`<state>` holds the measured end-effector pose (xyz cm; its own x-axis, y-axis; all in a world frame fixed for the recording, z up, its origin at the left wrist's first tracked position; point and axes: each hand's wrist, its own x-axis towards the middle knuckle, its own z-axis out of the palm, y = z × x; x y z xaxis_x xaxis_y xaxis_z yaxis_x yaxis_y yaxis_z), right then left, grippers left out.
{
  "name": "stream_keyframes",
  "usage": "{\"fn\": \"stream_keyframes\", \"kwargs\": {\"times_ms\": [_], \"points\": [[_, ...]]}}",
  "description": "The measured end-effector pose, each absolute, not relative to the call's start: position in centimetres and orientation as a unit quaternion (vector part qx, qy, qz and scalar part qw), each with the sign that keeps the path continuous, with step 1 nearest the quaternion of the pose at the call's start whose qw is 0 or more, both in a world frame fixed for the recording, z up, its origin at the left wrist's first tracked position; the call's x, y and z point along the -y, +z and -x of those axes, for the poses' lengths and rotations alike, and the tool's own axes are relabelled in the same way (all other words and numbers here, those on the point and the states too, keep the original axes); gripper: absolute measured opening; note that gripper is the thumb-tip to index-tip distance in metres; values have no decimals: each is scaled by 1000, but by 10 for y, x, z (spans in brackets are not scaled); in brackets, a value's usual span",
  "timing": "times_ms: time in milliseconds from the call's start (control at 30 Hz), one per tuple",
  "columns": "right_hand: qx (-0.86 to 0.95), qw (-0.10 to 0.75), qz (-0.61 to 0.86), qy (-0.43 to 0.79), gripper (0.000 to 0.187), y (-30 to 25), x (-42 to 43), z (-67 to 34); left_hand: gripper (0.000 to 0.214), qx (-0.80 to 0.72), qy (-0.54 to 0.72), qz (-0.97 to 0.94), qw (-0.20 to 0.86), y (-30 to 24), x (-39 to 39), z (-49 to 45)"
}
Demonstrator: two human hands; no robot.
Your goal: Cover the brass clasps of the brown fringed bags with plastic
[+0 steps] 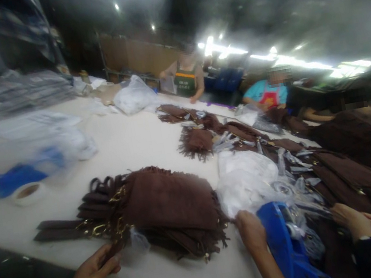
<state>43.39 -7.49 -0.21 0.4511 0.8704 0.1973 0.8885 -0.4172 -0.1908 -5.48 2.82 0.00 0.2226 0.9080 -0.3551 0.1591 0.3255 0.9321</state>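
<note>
A stack of brown fringed bags (pixel 170 198) lies on the white table in front of me, with dark straps and gold clasps spread toward its left. My left hand (pixel 101 262) is closed around a brown strap end (pixel 119 242) at the stack's lower left, beside a bit of clear plastic (pixel 138 241). At the right edge, my right hand (pixel 251 230) is a fist at the fringe, where a thin brown strip runs into its fingers. A blue tape dispenser (pixel 283 241) stands just right of that hand.
A white tape roll (pixel 29 192) and blue plastic (pixel 14 179) lie at left. White plastic bags (pixel 245 176) and more brown bags (pixel 350 168) cover the right side. A co-worker's hands (pixel 353 220) work close on my right; other people (pixel 186 79) stand across the table (pixel 129 141).
</note>
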Motion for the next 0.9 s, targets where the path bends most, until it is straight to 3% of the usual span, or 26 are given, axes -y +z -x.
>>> {"fn": "stream_keyframes", "kwargs": {"times_ms": [200,367,500,600,667,767,833,900], "points": [[519,208,827,67,37,3,83,-446,39,-522,294,-565,567,17,-20,57],[427,271,861,62,59,12,94,-453,45,-540,289,-568,549,19,-20,66],[384,284,879,1,52,30,113,-430,43,-586,307,-633,401,35,-17,70],[460,269,846,-23,43,49,128,-386,35,-553,335,-710,280,72,2,58],[516,267,813,41,38,64,137,-349,32,-474,322,-766,292,102,18,38],[563,288,741,223,32,95,144,-296,46,-276,275,-842,374,138,35,-3],[580,297,680,337,28,117,146,-269,62,-166,255,-853,424,146,36,-28],[574,303,642,410,26,134,145,-252,63,-115,240,-836,479,140,36,-44]]}}
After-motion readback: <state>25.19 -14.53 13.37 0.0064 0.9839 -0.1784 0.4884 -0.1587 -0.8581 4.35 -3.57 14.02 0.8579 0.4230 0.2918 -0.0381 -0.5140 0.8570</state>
